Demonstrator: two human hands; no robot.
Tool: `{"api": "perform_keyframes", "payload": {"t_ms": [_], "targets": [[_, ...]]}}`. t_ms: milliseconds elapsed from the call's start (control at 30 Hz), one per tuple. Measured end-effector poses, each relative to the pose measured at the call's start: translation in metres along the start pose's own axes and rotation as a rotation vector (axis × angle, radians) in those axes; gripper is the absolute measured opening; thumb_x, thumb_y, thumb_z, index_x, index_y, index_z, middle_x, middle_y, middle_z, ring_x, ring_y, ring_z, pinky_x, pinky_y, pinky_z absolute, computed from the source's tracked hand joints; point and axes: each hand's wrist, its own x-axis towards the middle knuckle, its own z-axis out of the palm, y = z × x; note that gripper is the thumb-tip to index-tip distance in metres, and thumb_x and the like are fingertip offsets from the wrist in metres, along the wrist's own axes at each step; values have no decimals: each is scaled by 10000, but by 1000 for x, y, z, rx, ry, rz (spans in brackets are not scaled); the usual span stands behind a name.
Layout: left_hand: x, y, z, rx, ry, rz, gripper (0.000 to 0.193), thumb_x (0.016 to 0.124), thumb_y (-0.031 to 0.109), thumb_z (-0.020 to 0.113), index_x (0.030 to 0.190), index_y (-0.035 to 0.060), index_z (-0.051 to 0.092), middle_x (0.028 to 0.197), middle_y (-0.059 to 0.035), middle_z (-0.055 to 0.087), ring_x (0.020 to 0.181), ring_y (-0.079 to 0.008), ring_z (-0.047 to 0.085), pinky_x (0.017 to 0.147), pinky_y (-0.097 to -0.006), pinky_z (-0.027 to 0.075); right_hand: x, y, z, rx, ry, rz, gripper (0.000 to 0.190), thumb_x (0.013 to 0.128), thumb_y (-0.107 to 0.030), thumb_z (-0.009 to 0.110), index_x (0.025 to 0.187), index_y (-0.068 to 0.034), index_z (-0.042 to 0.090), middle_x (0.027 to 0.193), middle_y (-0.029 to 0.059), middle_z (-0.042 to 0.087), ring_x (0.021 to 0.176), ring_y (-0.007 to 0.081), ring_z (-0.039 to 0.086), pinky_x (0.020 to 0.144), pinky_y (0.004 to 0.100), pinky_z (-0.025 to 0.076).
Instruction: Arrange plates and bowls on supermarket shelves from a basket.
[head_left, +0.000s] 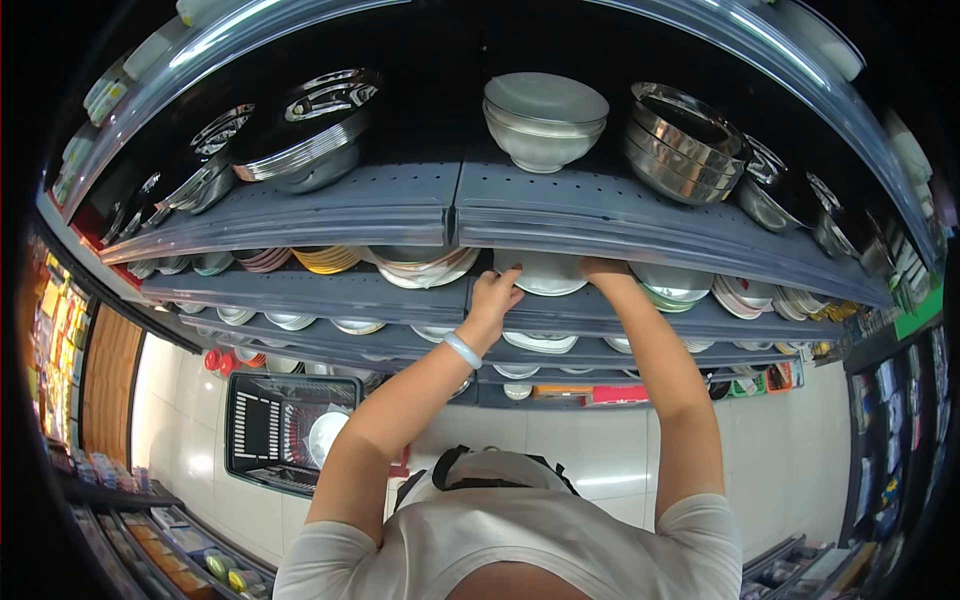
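A white dish (551, 274) sits on the second shelf down, its back part hidden under the shelf above. My left hand (495, 294), with a pale bangle on the wrist, grips the dish's left edge with bent fingers. My right hand (606, 268) reaches in at the dish's right side; the shelf lip covers its fingers, so its grip is hidden. Left of the dish stands a stack of white plates (427, 268). To the right, beyond my right wrist, are white and green dishes (670, 285).
The upper shelf's clear plastic front strip (547, 225) overhangs both hands. Above it stand stacked white bowls (546, 120) and stainless steel bowls (679, 154). A dark shopping basket (251, 465) holding a white round item (326, 436) is at lower left on the tiled floor (510, 435).
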Motion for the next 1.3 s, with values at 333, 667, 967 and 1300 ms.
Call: {"api": "perform_keyframes", "payload": {"t_ms": [333, 667, 967, 1300], "targets": [[-18, 5, -25, 104, -37, 65, 387, 799, 126, 530, 1091, -96, 407, 1034, -149, 484, 953, -202, 498, 831, -297, 434, -15, 6, -9, -113, -248, 152, 510, 794, -295, 433, 1224, -27, 376, 1261, 204, 354, 1178, 323, 326, 980, 373, 272], [-155, -41, -209, 359, 207, 137, 189, 815, 100, 495, 954, -13, 555, 766, -59, 596, 683, -96, 567, 591, -219, 459, -85, -93, -65, 391, 125, 258, 373, 801, -241, 554, 1058, 24, 504, 610, 122, 561, 547, 206, 542, 521, 322, 413], [-280, -135, -350, 474, 632, -159, 195, 768, 133, 540, 878, -24, 580, 687, -107, 605, 603, -158, 593, 561, -274, 469, -190, -257, 66, 728, -634, -58, 260, 770, -185, 570, 977, -27, 561, 606, 123, 569, 547, 260, 558, 534, 352, 421], [-272, -157, -505, 483, 956, -315, 277, 736, 91, 473, 955, -36, 585, 866, -214, 601, 823, -289, 591, 740, -326, 442, -234, -438, 198, 638, -1004, -417, 241, 722, -98, 558, 937, 10, 555, 759, 181, 592, 745, 328, 574, 673, 388, 446]]}}
